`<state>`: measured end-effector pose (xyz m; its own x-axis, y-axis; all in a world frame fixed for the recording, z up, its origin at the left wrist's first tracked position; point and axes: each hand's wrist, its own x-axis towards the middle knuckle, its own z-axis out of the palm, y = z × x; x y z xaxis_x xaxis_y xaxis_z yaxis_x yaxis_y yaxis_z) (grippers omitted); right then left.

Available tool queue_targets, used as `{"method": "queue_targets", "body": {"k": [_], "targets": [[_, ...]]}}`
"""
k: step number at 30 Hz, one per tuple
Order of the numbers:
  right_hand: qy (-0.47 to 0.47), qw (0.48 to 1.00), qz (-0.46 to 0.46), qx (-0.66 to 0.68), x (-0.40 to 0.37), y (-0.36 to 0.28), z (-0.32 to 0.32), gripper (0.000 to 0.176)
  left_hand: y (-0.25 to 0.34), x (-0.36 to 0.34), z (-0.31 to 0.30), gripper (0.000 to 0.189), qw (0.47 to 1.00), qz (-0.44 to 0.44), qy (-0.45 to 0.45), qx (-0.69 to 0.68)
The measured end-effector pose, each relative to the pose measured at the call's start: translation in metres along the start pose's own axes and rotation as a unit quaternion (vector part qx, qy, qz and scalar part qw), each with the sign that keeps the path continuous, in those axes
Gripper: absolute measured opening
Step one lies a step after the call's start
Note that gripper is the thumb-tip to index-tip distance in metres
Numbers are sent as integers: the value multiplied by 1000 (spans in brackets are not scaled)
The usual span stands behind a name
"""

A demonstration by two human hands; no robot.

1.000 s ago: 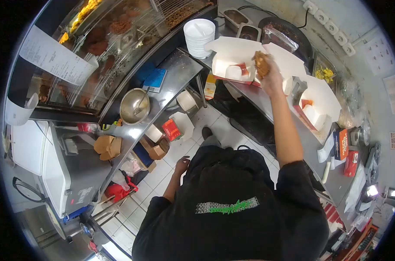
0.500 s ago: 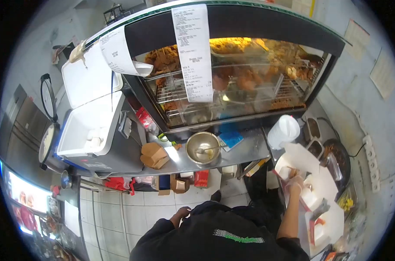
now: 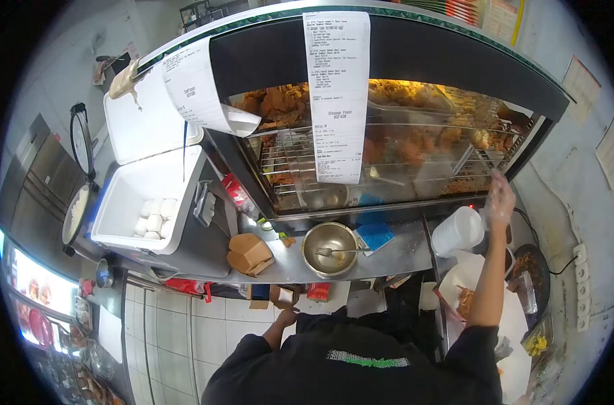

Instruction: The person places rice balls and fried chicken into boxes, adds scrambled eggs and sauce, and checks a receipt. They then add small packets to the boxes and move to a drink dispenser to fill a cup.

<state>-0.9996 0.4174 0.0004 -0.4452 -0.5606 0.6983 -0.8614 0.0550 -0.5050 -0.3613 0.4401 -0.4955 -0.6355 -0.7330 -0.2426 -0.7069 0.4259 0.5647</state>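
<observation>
My right hand [image 3: 501, 201], in a clear plastic glove, is raised at the right end of the glass food warmer [image 3: 405, 202]. Its fingers point up, slightly apart, and nothing shows in them. Fried food [image 3: 415, 128] fills the warmer's shelves. Just left of that wrist stands a white tub [image 3: 457, 231]. Below my forearm lie open white takeaway boxes [image 3: 465, 273], one with brown food [image 3: 466, 301] inside; the arm partly covers them. My left hand [image 3: 288, 316] hangs near my waist, over the floor; its fingers are too small to read.
A metal bowl [image 3: 329, 249] with a fork rests on the steel counter [image 3: 290, 266], beside a brown paper box [image 3: 249, 254]. An open cooler [image 3: 151, 219] holds several white wrapped portions. Long receipts [image 3: 339, 94] hang over the warmer. At right are a dark pan [image 3: 528, 263] and power sockets [image 3: 580, 283].
My right hand has left the white boxes and risen forward to the warmer's right end. My left hand has stayed near my waist. The view has shifted slightly.
</observation>
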Motion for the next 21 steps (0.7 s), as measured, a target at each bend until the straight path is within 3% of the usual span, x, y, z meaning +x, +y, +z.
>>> {"method": "queue_targets", "body": {"k": [1,3,4,5,7,8,9,11,12,14,16,17,18,20,21], "targets": [[-27,999,19,-18,18,3,5,37,-9,3,4,21,999,11,-15,48],[-34,994,-41,-99,53,45,19,38,-39,-10,25,20,987,37,-54,147],[34,998,-36,-45,67,54,28,36,-44,-23,32,19,997,-54,-3,-50],[109,994,-24,-9,77,65,23,34,-37,-35,36,17,960,-139,31,-241],[234,968,-67,62,95,82,10,27,-20,-57,37,16,1000,-20,24,3],[234,965,-44,107,102,84,2,26,-3,-68,43,17,976,-167,4,-137],[235,958,-30,165,116,81,0,26,26,-83,39,19,912,-314,25,-264],[235,965,-62,99,129,88,1,24,39,-95,74,25,952,-292,0,-94],[231,968,-76,64,131,92,0,22,51,-97,80,25,950,-292,-20,-107],[134,985,-71,84,124,83,8,21,61,-89,93,25,947,-287,-47,-134],[27,989,-107,-102,122,93,43,21,70,-74,93,26,949,-273,-58,-147],[-32,985,-163,-43,121,89,59,22,75,-68,92,26,951,-264,-61,-151],[-46,987,-151,-36,118,66,67,24,78,-61,90,26,952,-256,-60,-156],[-150,973,-78,-157,134,50,94,45,86,-44,84,27,955,-239,-54,-165],[-254,948,-63,-181,150,40,105,53,90,-36,82,27,956,-232,-47,-175]]}}
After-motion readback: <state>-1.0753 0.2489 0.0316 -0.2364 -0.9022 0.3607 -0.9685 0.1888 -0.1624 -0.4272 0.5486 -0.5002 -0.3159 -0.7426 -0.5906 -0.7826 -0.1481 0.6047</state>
